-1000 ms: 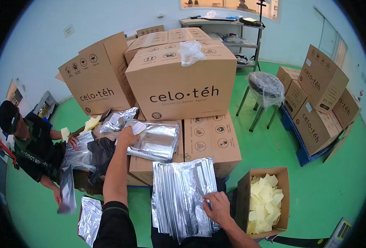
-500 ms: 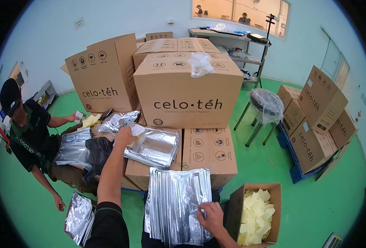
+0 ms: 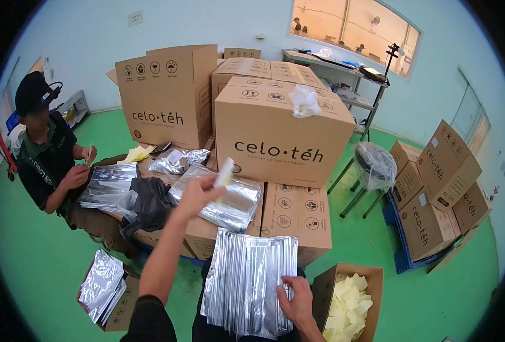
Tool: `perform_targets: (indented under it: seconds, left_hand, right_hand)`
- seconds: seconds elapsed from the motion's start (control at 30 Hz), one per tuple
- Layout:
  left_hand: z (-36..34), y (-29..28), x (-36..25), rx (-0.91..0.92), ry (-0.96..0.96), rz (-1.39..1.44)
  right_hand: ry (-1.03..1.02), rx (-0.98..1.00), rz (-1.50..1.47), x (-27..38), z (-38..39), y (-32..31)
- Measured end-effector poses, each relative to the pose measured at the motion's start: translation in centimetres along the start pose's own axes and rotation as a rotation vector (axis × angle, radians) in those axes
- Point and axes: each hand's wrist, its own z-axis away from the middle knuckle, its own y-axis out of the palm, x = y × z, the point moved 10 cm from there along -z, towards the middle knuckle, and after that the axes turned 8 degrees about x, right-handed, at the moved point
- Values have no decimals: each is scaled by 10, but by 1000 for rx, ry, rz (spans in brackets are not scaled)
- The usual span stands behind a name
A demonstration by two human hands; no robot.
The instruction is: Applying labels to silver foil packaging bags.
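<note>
Raised over the boxes, my left hand [image 3: 198, 196] pinches a small white label [image 3: 224, 172] with a pale yellow part below it. On my lap lies a thick row of silver foil pouches [image 3: 246, 279], overlapping with their edges showing. My right hand [image 3: 297, 302] is at the right side of this row, its thumb and curled fingers gripping the edge of a pouch. Beyond my left hand, a flat pile of foil pouches [image 3: 229, 205] rests on the cartons, partly hidden by that hand and forearm.
At left, a co-worker [image 3: 50, 148] sits near more pouches [image 3: 110, 185] and a black plastic bag [image 3: 150, 202]. A carton of yellow paper scraps [image 3: 352, 302] stands right, a carton of pouches [image 3: 101, 285] left. Large cartons [image 3: 281, 139] rise ahead; a stool [image 3: 372, 162] stands beyond.
My left hand has lifted away from the foil pile with the label. The co-worker's hands have come together in front of the chest. The view has turned slightly; my right hand stays at the pouches.
</note>
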Motion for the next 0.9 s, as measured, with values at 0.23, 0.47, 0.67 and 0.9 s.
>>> perform_targets:
  seconds: [0.23,0.47,0.67,0.9]
  left_hand:
    - [150,148,-68,-18,86,-512]
    - [195,155,-54,12,16,-332]
    - [205,191,35,218,-359,1058]
    - [210,215,47,215,-474,1281]
  right_hand:
    - [-3,128,-928,58,-33,26]
    - [190,124,-918,23,-15,43]
    - [35,544,-739,56,-7,59]
    - [-274,278,268,98,-26,2]
